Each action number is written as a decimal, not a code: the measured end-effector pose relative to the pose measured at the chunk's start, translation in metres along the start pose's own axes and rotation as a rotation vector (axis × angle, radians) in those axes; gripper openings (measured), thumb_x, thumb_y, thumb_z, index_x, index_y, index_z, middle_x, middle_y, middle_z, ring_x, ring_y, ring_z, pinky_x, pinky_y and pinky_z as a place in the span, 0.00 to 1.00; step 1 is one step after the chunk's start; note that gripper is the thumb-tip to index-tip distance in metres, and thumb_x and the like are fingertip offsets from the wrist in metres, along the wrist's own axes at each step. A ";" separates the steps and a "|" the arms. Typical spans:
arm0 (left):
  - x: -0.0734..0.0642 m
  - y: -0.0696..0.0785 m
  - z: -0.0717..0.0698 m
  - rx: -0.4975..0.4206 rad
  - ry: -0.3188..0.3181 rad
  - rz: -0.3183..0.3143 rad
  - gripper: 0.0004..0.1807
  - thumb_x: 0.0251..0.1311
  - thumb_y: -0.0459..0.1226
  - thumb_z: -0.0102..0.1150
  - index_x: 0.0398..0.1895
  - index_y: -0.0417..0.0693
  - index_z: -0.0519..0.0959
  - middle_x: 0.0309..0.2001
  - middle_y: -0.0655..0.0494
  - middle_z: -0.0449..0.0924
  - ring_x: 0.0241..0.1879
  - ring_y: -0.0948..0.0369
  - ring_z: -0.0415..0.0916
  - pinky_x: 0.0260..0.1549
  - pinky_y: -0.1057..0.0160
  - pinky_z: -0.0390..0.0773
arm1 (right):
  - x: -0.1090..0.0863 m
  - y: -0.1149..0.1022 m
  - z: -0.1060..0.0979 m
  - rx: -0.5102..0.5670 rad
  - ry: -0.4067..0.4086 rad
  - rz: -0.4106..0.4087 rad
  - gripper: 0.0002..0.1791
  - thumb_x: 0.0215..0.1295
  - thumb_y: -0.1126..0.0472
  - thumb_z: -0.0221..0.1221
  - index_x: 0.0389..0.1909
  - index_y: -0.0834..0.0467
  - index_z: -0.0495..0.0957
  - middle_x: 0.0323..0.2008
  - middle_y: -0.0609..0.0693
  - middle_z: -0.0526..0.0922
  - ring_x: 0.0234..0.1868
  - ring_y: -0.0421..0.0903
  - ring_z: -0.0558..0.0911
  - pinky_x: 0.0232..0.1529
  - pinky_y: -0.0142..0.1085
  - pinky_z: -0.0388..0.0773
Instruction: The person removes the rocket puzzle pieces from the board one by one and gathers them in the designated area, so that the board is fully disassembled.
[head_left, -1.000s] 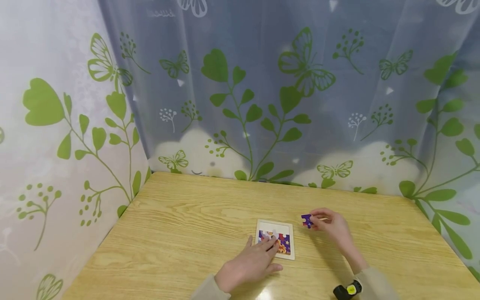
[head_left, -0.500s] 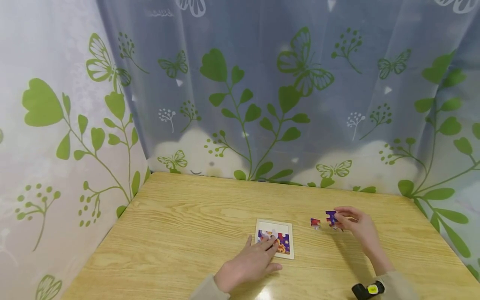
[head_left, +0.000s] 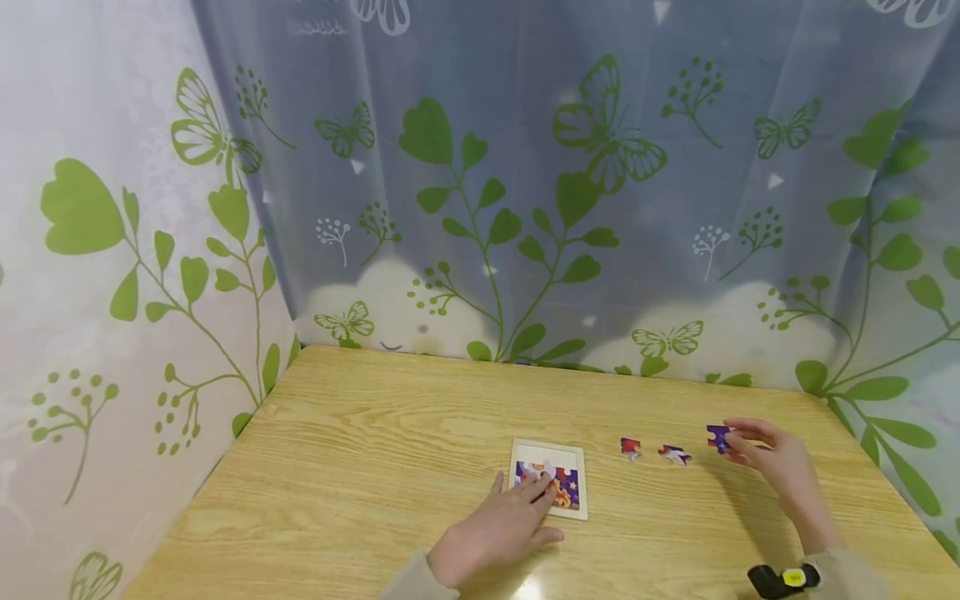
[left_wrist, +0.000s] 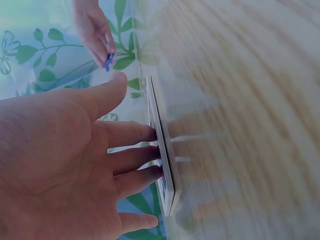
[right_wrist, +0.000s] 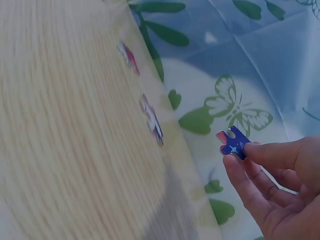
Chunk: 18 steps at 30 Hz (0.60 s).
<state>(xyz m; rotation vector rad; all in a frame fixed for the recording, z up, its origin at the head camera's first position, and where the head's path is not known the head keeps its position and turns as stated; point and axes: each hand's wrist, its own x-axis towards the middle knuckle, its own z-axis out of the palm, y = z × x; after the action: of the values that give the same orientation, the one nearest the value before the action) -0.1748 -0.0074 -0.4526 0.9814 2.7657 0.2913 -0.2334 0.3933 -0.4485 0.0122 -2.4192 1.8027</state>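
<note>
My right hand (head_left: 776, 462) pinches a dark purple jigsaw piece (right_wrist: 235, 142) between thumb and fingertips, held up over the right part of the table. My left hand (head_left: 498, 525) lies with straight, spread fingers on a small jigsaw puzzle in a pale wooden frame (head_left: 582, 500). In the left wrist view, the fingertips (left_wrist: 152, 172) touch the puzzle's face. Purple, red and orange pieces fill the lower part of the frame, and its upper part shows bare pale backing (head_left: 566, 458). The left fingers hide some of the picture.
Two loose jigsaw pieces lie on the wooden table (head_left: 360, 467) right of the frame: a red and white one (head_left: 631, 449) and a white, red and purple one (head_left: 674, 454). A patterned curtain (head_left: 517, 208) hangs behind the table's back edge.
My right hand has moved rightward with the purple piece, away from the frame, uncovering the two loose pieces in the head view. My left hand has stayed on the puzzle.
</note>
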 end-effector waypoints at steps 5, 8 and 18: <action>0.000 0.000 0.000 0.000 0.003 -0.003 0.37 0.74 0.58 0.44 0.78 0.48 0.62 0.79 0.54 0.53 0.78 0.55 0.53 0.73 0.37 0.55 | 0.002 0.004 -0.011 -0.263 -0.024 0.051 0.20 0.72 0.70 0.59 0.58 0.79 0.72 0.38 0.47 0.85 0.32 0.35 0.85 0.37 0.33 0.87; 0.000 -0.001 0.001 0.009 0.007 -0.006 0.37 0.73 0.59 0.44 0.78 0.49 0.62 0.79 0.55 0.54 0.78 0.55 0.53 0.73 0.38 0.55 | 0.005 0.006 -0.015 -0.404 -0.054 0.069 0.23 0.71 0.68 0.60 0.60 0.78 0.71 0.42 0.58 0.85 0.33 0.34 0.84 0.35 0.30 0.84; 0.000 -0.001 0.001 -0.026 -0.003 -0.007 0.37 0.73 0.58 0.44 0.78 0.49 0.62 0.79 0.54 0.53 0.78 0.55 0.53 0.73 0.38 0.54 | 0.013 0.020 -0.021 -0.482 -0.098 0.116 0.24 0.66 0.66 0.65 0.57 0.78 0.73 0.39 0.57 0.86 0.31 0.30 0.79 0.31 0.27 0.79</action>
<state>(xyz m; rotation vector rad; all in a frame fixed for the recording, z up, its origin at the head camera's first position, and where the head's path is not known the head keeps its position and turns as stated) -0.1750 -0.0082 -0.4533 0.9646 2.7548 0.3235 -0.2459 0.4200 -0.4604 -0.0883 -2.9131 1.2337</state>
